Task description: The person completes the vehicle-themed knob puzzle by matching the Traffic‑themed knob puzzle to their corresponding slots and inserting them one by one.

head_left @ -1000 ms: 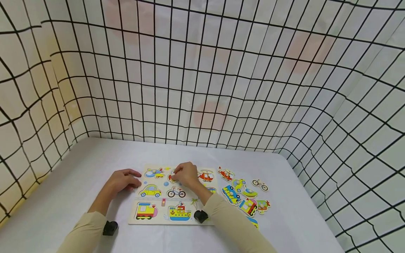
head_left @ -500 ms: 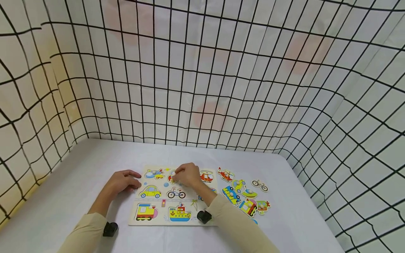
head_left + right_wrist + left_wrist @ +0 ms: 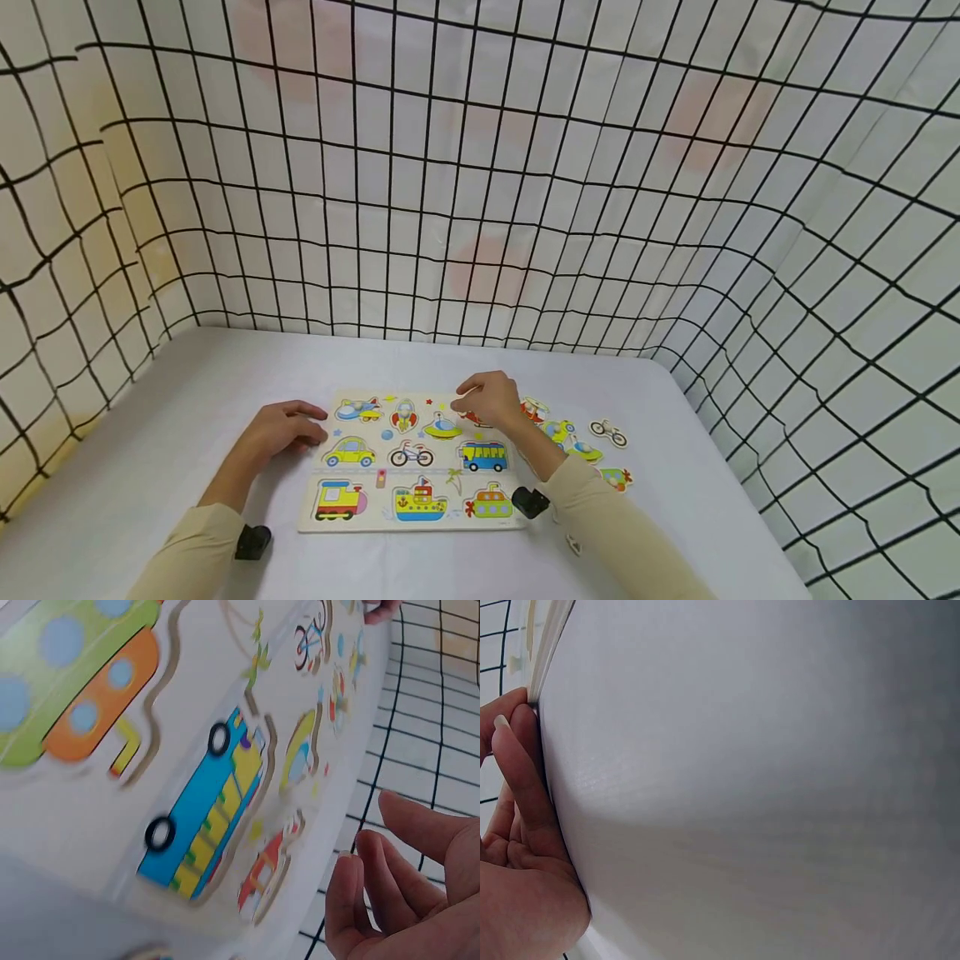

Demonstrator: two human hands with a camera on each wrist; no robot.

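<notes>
A wooden knob puzzle board (image 3: 378,510) with vehicle pictures lies on the table. At its left edge rests my left hand (image 3: 281,427), with fingers loosely bent and fingertips against the edge, also in the left wrist view. My right hand (image 3: 491,400) hovers over the board's upper right, covering part of the helicopter picture (image 3: 476,419). In the right wrist view its fingers are relaxed with nothing between them. A rocket piece (image 3: 403,415) lies in the top row, beside an airplane piece (image 3: 358,409). The bus picture (image 3: 483,456) shows below my right hand.
Right of the board lie several loose pieces: a helicopter (image 3: 534,410), a flying saucer (image 3: 587,452), a bicycle (image 3: 608,432) and a submarine (image 3: 617,478). My right sleeve (image 3: 611,533) hides others. Black netting (image 3: 420,275) stands around the table (image 3: 420,575).
My right hand has let go of the rocket piece and moved right, towards the helicopter picture. The rocket is now uncovered on the board. My left hand stays at the board's edge.
</notes>
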